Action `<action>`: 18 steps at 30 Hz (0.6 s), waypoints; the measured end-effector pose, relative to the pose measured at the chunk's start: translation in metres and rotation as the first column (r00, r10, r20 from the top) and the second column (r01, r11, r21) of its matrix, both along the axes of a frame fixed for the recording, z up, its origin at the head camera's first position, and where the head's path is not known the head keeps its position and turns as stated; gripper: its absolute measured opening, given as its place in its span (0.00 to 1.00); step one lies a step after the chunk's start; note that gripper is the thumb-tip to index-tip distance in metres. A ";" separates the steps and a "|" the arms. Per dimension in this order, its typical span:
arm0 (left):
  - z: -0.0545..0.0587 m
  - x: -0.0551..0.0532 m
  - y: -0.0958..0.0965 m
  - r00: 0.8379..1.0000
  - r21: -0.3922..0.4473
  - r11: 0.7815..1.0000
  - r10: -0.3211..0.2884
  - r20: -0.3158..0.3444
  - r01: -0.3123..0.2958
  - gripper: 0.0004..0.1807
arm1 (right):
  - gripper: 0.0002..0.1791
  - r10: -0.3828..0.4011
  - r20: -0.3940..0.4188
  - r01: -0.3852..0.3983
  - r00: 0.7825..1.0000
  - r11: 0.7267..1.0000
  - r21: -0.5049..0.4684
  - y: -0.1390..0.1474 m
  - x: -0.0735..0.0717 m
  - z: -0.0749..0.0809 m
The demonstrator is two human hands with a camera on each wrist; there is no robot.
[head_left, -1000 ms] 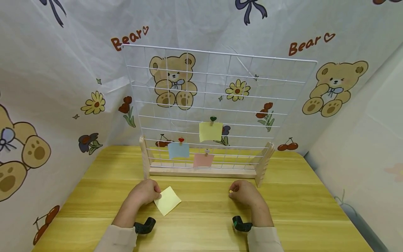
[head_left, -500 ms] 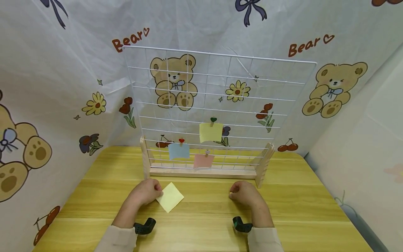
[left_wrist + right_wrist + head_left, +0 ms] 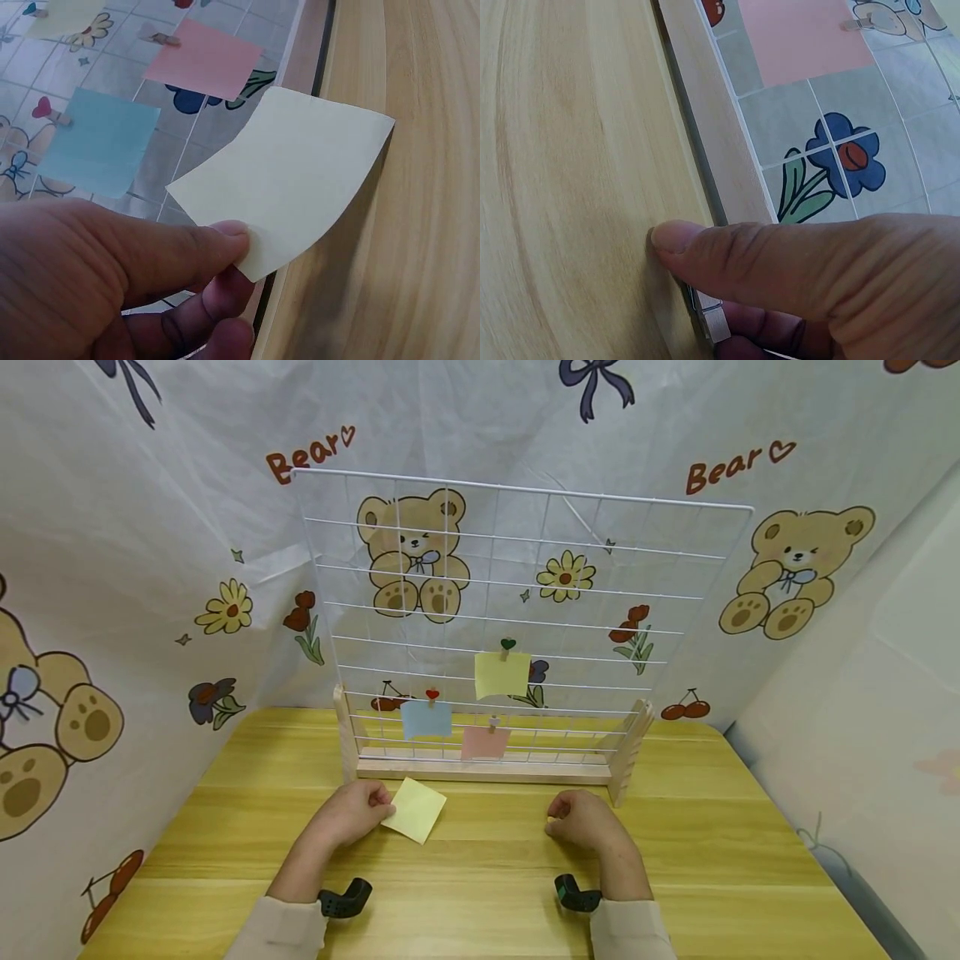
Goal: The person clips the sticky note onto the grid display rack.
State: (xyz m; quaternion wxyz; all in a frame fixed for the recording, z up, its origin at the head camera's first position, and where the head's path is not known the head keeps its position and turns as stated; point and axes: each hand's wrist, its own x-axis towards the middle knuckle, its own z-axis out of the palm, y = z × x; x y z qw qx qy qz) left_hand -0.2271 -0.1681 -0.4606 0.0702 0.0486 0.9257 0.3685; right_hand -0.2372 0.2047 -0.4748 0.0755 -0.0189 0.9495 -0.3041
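Observation:
My left hand (image 3: 358, 810) pinches a pale yellow sticky note (image 3: 417, 811) by one corner, thumb on top. In the left wrist view the sheet (image 3: 300, 157) curves a little and stands off the wooden table. My right hand (image 3: 583, 818) holds a mini wooden clothespin (image 3: 714, 322) between thumb and fingers; much of the clothespin is hidden behind the thumb. Beyond both hands stands a white wire grid (image 3: 517, 585) with a blue note (image 3: 426, 720), a pink note (image 3: 484, 743) and a yellow-green note (image 3: 501, 677) clipped to it.
The grid rises from a wooden base (image 3: 480, 770) with two side posts, the right post (image 3: 632, 752) just beyond my right hand. Wood-grain tabletop (image 3: 480, 893) lies under both hands. A bear-print cloth (image 3: 645, 460) hangs behind the grid.
My left hand has moved slightly forward and right, carrying the yellow sticky note, which has turned a little and come closer to the grid base. My right hand has stayed nearly still.

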 end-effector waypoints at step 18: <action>0.004 -0.002 0.004 0.999 0.100 0.994 0.036 -0.009 -0.035 0.04 | 0.07 0.019 -0.005 -0.019 1.000 0.999 0.030 -0.001 0.001 0.001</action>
